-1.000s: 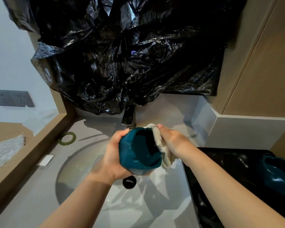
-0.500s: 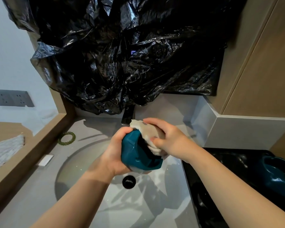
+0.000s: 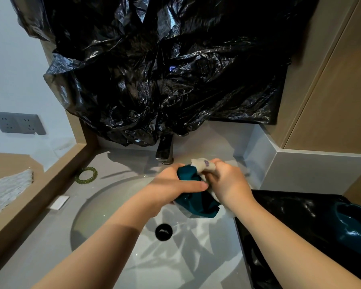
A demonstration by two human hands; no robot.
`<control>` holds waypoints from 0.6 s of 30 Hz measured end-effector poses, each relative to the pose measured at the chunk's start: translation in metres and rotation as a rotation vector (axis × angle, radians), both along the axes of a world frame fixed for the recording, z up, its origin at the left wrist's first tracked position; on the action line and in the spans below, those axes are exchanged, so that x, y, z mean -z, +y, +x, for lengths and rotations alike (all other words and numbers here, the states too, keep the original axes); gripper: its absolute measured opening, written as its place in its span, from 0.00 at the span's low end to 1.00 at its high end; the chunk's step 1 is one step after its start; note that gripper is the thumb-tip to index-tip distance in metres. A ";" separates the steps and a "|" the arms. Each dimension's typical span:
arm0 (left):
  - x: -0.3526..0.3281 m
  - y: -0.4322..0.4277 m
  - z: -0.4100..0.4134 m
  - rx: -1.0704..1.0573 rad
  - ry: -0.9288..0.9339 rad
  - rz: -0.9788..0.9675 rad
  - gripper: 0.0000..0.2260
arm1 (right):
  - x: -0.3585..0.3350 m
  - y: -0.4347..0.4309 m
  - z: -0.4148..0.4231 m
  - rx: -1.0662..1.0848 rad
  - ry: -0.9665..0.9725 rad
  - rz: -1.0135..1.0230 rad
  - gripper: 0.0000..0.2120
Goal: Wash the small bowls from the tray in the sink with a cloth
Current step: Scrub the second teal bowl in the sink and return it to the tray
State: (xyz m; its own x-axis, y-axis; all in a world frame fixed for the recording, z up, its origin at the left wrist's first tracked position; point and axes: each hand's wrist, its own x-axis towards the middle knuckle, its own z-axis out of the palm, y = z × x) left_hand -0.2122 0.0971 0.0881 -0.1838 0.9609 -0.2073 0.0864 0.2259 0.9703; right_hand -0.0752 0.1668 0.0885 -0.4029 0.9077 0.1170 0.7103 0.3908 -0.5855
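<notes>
Above the white sink [image 3: 104, 207] I hold a small teal bowl [image 3: 198, 202], tipped with its mouth to the right. My left hand [image 3: 171, 187] wraps around its outer wall, thumb across the top. My right hand [image 3: 227, 182] presses a pale cloth [image 3: 202, 165] against the bowl's rim and inside; part of the cloth hangs below the wrist. At the right edge a black tray [image 3: 296, 224] carries another teal bowl [image 3: 354, 224].
A dark faucet [image 3: 165, 151] stands just behind the hands, under crumpled black plastic sheeting [image 3: 165, 69]. The black drain [image 3: 163, 232] lies below the bowl. A green coil hair tie [image 3: 86, 175] and a small white piece [image 3: 59, 202] lie on the counter at left.
The bowl has turned so its opening faces away from me, and both hands have risen toward the faucet. The cloth went from the rim into and over the bowl's top.
</notes>
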 end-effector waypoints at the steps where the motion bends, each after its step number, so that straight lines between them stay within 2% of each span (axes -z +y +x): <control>1: 0.001 0.002 0.003 -0.052 0.045 0.004 0.22 | 0.000 0.000 -0.001 0.012 -0.027 -0.013 0.09; 3: 0.003 0.004 0.007 -0.142 0.110 -0.001 0.21 | 0.000 -0.001 -0.002 0.032 -0.171 -0.002 0.09; 5: 0.001 0.005 0.010 -0.148 0.194 -0.015 0.19 | -0.002 -0.004 -0.004 0.015 -0.375 0.136 0.10; 6: 0.000 0.005 0.010 -0.129 0.247 -0.033 0.17 | -0.002 -0.006 -0.005 -0.024 -0.391 0.205 0.14; 9: -0.004 0.006 0.013 -0.076 0.392 -0.065 0.10 | -0.003 -0.018 -0.009 -0.231 -0.167 0.230 0.21; 12: -0.004 0.002 0.016 -0.069 0.383 -0.058 0.12 | -0.002 -0.026 -0.011 -0.337 -0.145 0.282 0.23; 15: -0.002 -0.001 0.015 -0.137 0.369 -0.050 0.15 | 0.002 -0.016 -0.011 -0.207 -0.131 0.234 0.16; 18: -0.001 -0.004 0.014 -0.292 0.318 0.030 0.16 | 0.014 -0.011 -0.010 0.034 0.121 -0.004 0.10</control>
